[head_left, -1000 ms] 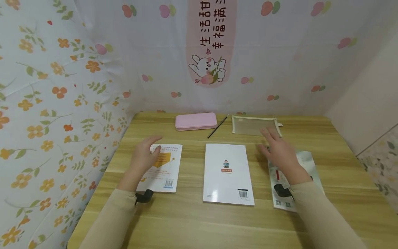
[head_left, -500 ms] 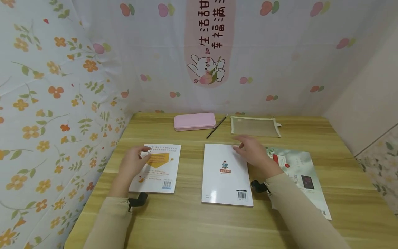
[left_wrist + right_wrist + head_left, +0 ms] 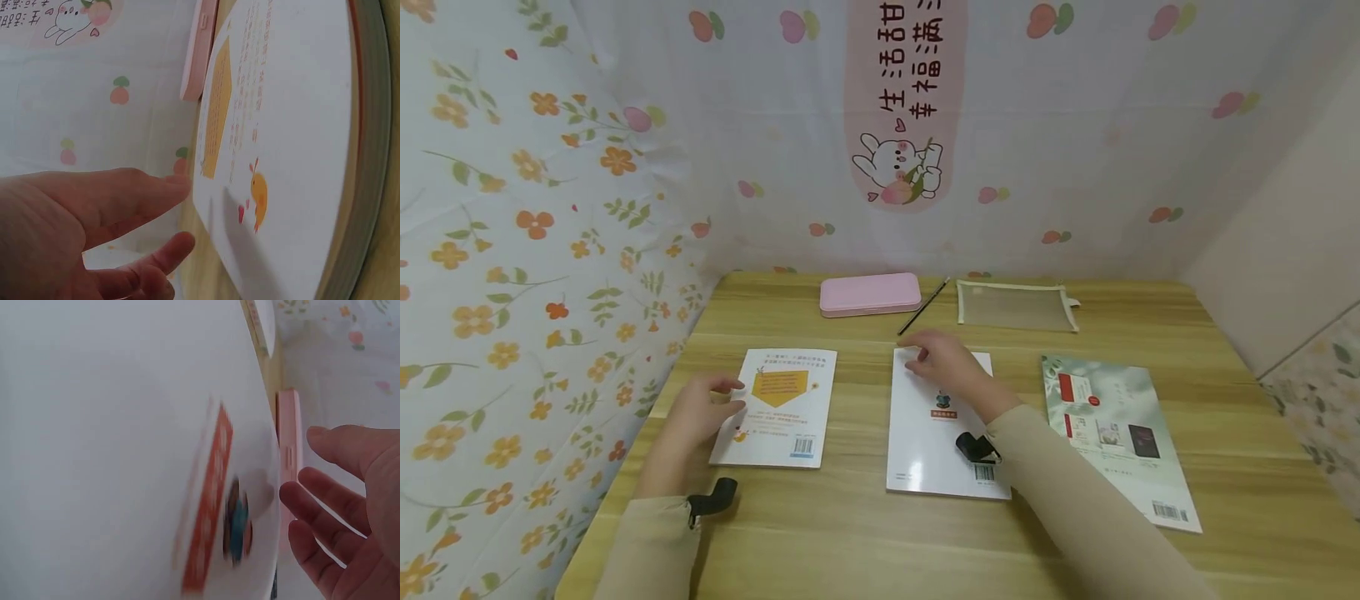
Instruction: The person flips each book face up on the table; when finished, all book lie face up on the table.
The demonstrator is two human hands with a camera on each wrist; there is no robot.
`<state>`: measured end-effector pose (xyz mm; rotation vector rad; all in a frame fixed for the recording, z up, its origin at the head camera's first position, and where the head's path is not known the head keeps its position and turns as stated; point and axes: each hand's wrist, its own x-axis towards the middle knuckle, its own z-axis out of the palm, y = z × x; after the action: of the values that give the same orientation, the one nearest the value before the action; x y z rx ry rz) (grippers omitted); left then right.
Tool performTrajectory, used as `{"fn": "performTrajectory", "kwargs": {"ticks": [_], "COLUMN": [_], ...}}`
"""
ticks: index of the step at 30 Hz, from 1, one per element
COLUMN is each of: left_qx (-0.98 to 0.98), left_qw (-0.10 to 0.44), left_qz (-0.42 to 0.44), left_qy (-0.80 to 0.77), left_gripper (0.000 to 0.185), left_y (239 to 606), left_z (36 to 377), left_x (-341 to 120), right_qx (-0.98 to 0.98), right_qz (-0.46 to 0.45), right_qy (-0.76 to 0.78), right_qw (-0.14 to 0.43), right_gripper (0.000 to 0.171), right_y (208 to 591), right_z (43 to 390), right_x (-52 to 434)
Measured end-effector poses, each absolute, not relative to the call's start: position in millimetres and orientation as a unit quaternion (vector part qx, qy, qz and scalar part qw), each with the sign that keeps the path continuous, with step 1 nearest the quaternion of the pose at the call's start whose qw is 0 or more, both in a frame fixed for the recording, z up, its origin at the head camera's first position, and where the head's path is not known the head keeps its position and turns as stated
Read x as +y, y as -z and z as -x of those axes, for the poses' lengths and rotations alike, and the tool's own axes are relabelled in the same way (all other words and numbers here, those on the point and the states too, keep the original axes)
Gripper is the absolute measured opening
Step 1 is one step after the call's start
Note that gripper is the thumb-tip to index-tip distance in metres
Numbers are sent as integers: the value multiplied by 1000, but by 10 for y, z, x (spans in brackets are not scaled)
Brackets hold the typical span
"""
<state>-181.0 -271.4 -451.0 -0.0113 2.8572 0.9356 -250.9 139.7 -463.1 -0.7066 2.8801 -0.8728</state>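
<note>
the left hand (image 3: 696, 414) is lying at the left edge of the orange book (image 3: 778, 406), grip loosely spread. the right hand (image 3: 946, 364) is hovering over the far end of the white book (image 3: 925, 442) mid-table (image 3: 880, 533), grip spread, holding nothing. farther back a pink case (image 3: 870, 294) is lying.

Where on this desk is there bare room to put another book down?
The widest bare wood is the front strip of the desk, before the three books, partly crossed by both sleeves. A narrower strip lies between the pink case and the yellow-marked book. The middle row is crowded: the right hand lies over the white book, the green book beside it.
</note>
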Motion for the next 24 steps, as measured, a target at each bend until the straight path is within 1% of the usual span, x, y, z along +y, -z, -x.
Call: {"fn": "performTrajectory", "kwargs": {"ticks": [4, 8, 11, 17, 20, 24], "left_qx": [946, 943, 945, 945, 944, 945], "left_qw": [86, 104, 108, 120, 125, 129], "left_qz": [-3, -1, -1, -4, -14, -26], "left_qy": [-313, -317, -308, -303, -304, -300], "left_gripper": [32, 35, 37, 41, 43, 51], "left_y": [4502, 4480, 4456, 4452, 4461, 4464], "left_z": [1744, 1721, 1715, 1640, 1603, 1582], "left_x": [-2753, -2752, -2763, -2807, -2819, -2834], "right_qx": [919, 912, 908, 902, 902, 908], "right_qz": [237, 252, 274, 302, 305, 303], "right_qy": [312, 323, 316, 308, 303, 285], "right_qw": [39, 36, 26, 24, 35, 57], "right_gripper": [40, 37, 35, 35, 38, 42], "right_y": [4693, 4745, 4766, 4810, 4827, 4831], "right_z": [2521, 2544, 2569, 2634, 2665, 2695], "right_x": [1198, 993, 848, 619, 524, 416]}}
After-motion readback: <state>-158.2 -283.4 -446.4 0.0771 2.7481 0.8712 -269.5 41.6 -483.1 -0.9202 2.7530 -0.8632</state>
